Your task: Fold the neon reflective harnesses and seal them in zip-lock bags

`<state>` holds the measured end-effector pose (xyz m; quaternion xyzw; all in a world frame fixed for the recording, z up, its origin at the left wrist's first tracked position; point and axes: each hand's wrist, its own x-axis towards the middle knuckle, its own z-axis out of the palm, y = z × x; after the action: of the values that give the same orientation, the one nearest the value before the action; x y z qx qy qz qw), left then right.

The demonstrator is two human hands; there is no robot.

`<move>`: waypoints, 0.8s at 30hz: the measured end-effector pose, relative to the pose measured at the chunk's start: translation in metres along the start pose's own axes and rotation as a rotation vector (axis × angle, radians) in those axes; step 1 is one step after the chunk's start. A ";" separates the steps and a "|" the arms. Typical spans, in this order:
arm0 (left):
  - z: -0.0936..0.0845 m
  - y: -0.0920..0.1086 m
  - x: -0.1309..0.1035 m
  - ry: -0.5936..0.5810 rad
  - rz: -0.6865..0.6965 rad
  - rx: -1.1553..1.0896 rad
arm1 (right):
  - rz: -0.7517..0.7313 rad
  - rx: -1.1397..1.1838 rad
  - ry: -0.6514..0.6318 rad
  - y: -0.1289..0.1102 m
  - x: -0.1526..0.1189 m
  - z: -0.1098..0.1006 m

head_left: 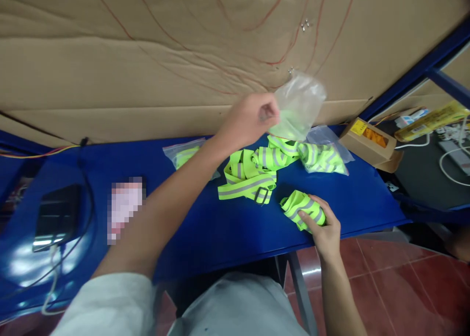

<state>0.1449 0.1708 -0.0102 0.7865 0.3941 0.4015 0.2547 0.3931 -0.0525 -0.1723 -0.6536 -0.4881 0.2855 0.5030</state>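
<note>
My left hand (259,115) is raised at the back of the table, its fingers pinched on the edge of a clear plastic bag (303,98). The bag hangs to the right of the fingers and looks slack; green shows through its lower part. Near the front edge, my right hand (325,223) grips a folded yellow-green reflective strap (303,208) with grey stripes. Between the hands lies a loose heap of similar reflective straps (249,172), with a black buckle (262,195) at its front.
Bagged straps (325,157) lie right of the heap, and another bag (185,152) sits partly behind my left forearm. A black device (58,213) with cables is at left, near a blurred-out pink item (125,204). An open cardboard box (369,142) stands at right. Cardboard (165,76) walls the back.
</note>
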 end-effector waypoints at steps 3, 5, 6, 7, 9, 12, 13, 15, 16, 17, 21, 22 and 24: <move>-0.040 0.011 -0.067 0.180 -0.113 0.077 | 0.168 0.123 0.044 -0.004 -0.007 0.002; -0.047 0.019 -0.116 0.257 -0.163 0.306 | 0.271 0.279 0.026 -0.012 -0.016 0.005; -0.044 0.023 -0.140 0.282 -0.173 0.383 | 0.287 0.352 -0.012 -0.019 -0.020 0.009; -0.038 0.026 -0.161 0.297 -0.197 0.412 | 0.272 0.410 -0.068 -0.028 -0.024 0.013; -0.020 0.029 -0.195 0.280 -0.267 0.397 | 0.189 0.473 -0.212 -0.048 -0.030 0.026; 0.005 0.031 -0.226 0.244 -0.384 0.229 | 0.077 0.412 -0.351 -0.078 -0.029 0.051; 0.011 0.031 -0.232 0.236 -0.414 0.171 | 0.041 0.342 -0.345 -0.084 -0.027 0.059; 0.016 0.032 -0.239 0.264 -0.466 0.078 | -0.037 0.177 -0.292 -0.090 -0.020 0.072; 0.018 0.031 -0.241 0.298 -0.489 0.041 | -0.070 0.109 -0.263 -0.090 -0.018 0.075; 0.019 0.031 -0.243 0.332 -0.510 0.009 | -0.092 0.061 -0.244 -0.088 -0.016 0.078; 0.029 0.030 -0.249 0.315 -0.478 -0.010 | -0.102 0.021 -0.260 -0.081 -0.017 0.079; 0.032 0.030 -0.251 0.293 -0.453 0.003 | -0.117 0.013 -0.276 -0.081 -0.017 0.079; 0.033 0.032 -0.257 0.188 -0.376 0.018 | -0.170 -0.024 -0.301 -0.083 -0.018 0.079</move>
<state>0.0914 -0.0613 -0.1161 0.6604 0.5595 0.4149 0.2804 0.2896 -0.0380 -0.1227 -0.5658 -0.6148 0.3309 0.4386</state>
